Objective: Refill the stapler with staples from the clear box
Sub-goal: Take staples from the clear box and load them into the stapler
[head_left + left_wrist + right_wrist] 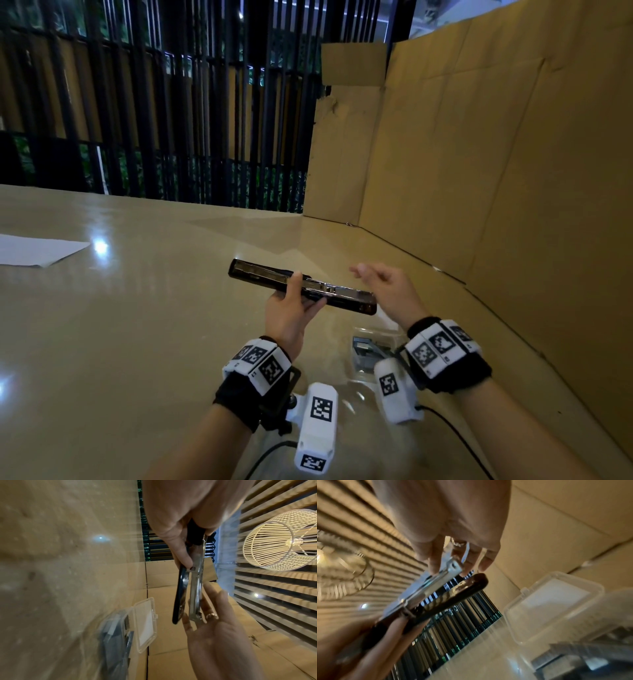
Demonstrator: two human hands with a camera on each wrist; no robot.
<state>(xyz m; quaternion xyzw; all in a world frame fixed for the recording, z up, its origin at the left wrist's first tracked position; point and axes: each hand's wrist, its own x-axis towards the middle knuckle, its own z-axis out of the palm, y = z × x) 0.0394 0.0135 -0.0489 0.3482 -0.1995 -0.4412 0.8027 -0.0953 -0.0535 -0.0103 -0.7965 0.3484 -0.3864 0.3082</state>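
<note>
Above the beige table point(137, 325), my left hand point(286, 313) grips the black stapler point(301, 286) mid-length, its long axis running far-left to near-right, folded open with the silver staple channel up. My right hand point(387, 287) hovers loose-fingered by its right end; the clear box point(375, 349) lies open below, nearer me.

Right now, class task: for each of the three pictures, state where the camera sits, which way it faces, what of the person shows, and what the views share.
Head: worn high, facing forward and down; both hands, left hand gripping the opened black and silver stapler.
Left wrist: along the left hand, looking past it at the stapler; right hand beyond.
Right wrist: along the right hand, fingers extended by the stapler.
Shared: stapler, open clear plastic box.
</note>
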